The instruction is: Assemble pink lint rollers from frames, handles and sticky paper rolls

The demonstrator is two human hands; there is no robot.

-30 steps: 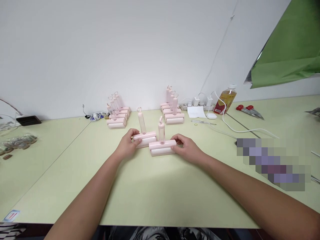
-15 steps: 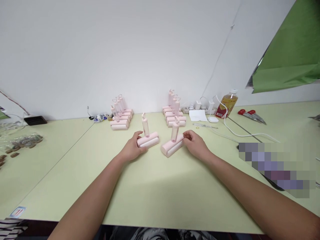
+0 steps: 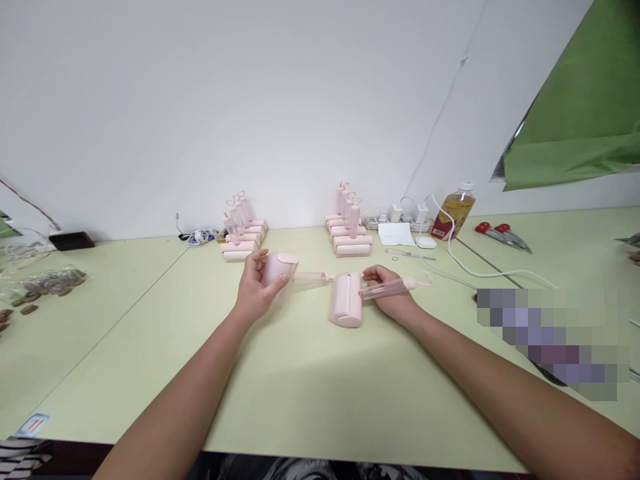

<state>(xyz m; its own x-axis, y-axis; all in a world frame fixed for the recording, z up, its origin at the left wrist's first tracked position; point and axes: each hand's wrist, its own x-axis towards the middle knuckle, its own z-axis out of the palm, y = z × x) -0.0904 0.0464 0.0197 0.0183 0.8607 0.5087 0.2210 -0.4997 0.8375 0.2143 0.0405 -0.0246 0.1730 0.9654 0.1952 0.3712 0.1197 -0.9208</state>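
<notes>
In my left hand [image 3: 253, 287] is a pale pink lint roller [image 3: 276, 268], gripped around its thick head with the thumb in front. It is tipped so its clear handle points right. A second pink lint roller [image 3: 345, 300] stands on its end right of it, blurred by motion. Its clear handle and looped cord stick out to the right, crossing in front of my right hand [image 3: 397, 308]. The fingers of that hand are curled at the far side of this roller's head, where their hold is partly hidden. The first roller's handle tip comes close to the second roller's head.
More pink lint rollers stand upright in two rows, a left row [image 3: 239, 250] and a right row [image 3: 353, 248]. Behind on the right are a power strip [image 3: 373, 221], a white paper [image 3: 396, 233], a drink bottle [image 3: 454, 212] and red-handled pliers [image 3: 503, 235]. A white cable [image 3: 500, 272] runs across the table.
Both lint rollers have been tipped over from upright, so their handles now point right. The left one is lifted and turned in my left hand; the right one has swung onto its end.
</notes>
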